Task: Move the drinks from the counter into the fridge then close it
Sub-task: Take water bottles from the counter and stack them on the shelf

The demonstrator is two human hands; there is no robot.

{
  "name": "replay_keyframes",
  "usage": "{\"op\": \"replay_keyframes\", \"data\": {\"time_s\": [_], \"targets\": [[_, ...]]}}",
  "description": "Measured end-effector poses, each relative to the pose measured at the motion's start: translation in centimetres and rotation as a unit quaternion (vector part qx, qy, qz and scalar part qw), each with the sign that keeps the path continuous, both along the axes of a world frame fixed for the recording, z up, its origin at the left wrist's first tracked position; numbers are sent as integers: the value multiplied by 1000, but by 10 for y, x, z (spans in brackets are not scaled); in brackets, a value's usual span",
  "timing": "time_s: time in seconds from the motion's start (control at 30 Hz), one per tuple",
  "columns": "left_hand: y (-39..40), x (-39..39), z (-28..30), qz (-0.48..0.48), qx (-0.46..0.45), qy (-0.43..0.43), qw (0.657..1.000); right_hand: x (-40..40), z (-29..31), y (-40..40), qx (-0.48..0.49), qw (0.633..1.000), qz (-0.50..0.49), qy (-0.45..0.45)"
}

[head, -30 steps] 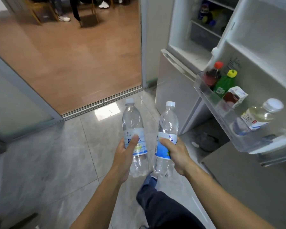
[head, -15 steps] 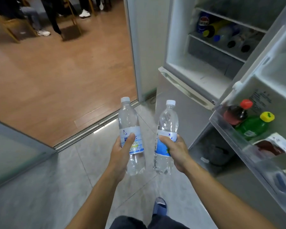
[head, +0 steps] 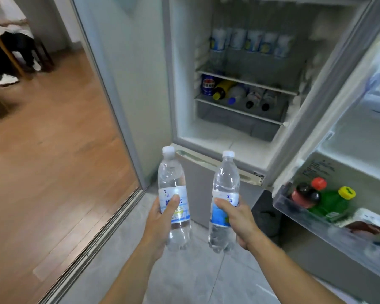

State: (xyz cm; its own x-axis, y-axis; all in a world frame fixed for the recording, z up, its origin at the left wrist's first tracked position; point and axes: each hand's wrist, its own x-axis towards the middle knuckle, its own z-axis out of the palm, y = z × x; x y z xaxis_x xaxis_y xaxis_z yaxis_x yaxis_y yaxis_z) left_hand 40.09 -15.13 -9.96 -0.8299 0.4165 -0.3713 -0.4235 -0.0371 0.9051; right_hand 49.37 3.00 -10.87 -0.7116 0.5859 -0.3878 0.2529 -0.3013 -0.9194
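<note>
left hand (head: 160,218) grips clear water bottle (head: 173,200), right hand (head: 239,218) grips 2nd water bottle (head: 224,198), both upright, apart, in front of open fridge (head: 228,139) w/ drinks on shelves.

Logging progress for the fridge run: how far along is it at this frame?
Done: the fridge door stands open, and a row of matching bottles already sits on the upper shelf. In hand: the left hand grips one water bottle, the right hand grips another water bottle, both upright, short of the compartment. Left: shelve both, close the door. The counter is out of view, so remaining drinks are unknown.
</note>
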Motion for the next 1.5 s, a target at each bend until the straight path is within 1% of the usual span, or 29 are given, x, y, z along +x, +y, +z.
{"op": "replay_keyframes", "data": {"time_s": [0.23,0.43,0.57,0.67,0.87,0.97,1.07,1.17,1.23,1.4,1.5], "targets": [[50,-80,34,-98,47,32,994,-47,36,27,42,994,-96,31],[118,-136,51,-147,54,56,986,-91,59,84,86,980,-159,82],[164,-175,71,-159,57,101,980,-129,78,126,96,969,-200,107],[199,-206,91,-163,61,153,973,-157,96,153,96,960,-231,126],[276,-270,131,-134,46,228,963,-217,135,211,146,933,-290,157],[313,-303,146,-121,48,254,958,-244,153,244,159,924,-302,176],[353,-330,158,-115,60,268,955,-272,172,279,197,912,-310,182],[391,-353,167,-141,94,275,946,-300,187,308,225,902,-321,180],[414,-368,170,-153,105,300,936,-317,191,325,237,898,-330,168],[458,-399,164,-173,76,356,915,-352,184,354,238,921,-288,112],[475,-412,158,-173,57,363,914,-373,183,364,228,927,-271,125]]}}
